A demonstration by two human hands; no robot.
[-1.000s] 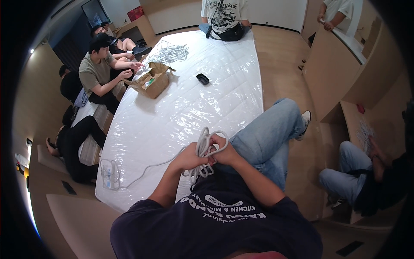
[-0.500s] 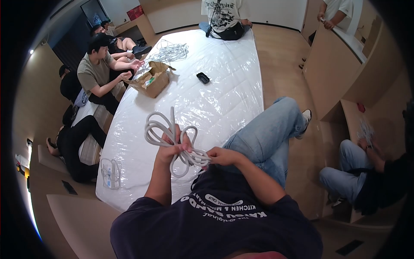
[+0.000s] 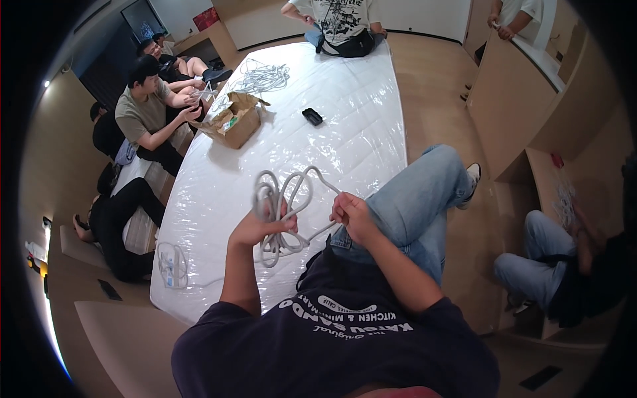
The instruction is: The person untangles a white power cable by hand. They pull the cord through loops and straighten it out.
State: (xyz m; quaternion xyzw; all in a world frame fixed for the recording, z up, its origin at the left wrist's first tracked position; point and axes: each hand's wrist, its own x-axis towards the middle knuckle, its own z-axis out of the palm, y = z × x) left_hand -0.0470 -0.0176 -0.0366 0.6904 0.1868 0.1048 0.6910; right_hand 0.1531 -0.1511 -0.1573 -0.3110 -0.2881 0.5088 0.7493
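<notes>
A grey cable [image 3: 309,180] is gathered in several loose loops above the near part of a plastic-covered mattress [image 3: 332,93]. My left hand [image 3: 260,227] is closed round the middle of the coil, its thumb pointing right. To the right, my right hand [image 3: 352,211] pinches a stretch of the same cable that runs over from the loops. A second strand leads from the coil toward my lap, below the right hand. Part of the coil behind my left fingers is hidden.
On the mattress lie an open cardboard box [image 3: 237,129], a black tray [image 3: 312,117], a heap of grey cable [image 3: 263,77] and a bundled cable [image 3: 172,265] at the near left edge. People sit along the left side, at the far end and at right, some handling cables.
My right hand has moved up and away from the coil, drawing a cable stretch with it. The loops in my left hand have shifted slightly right and changed shape.
</notes>
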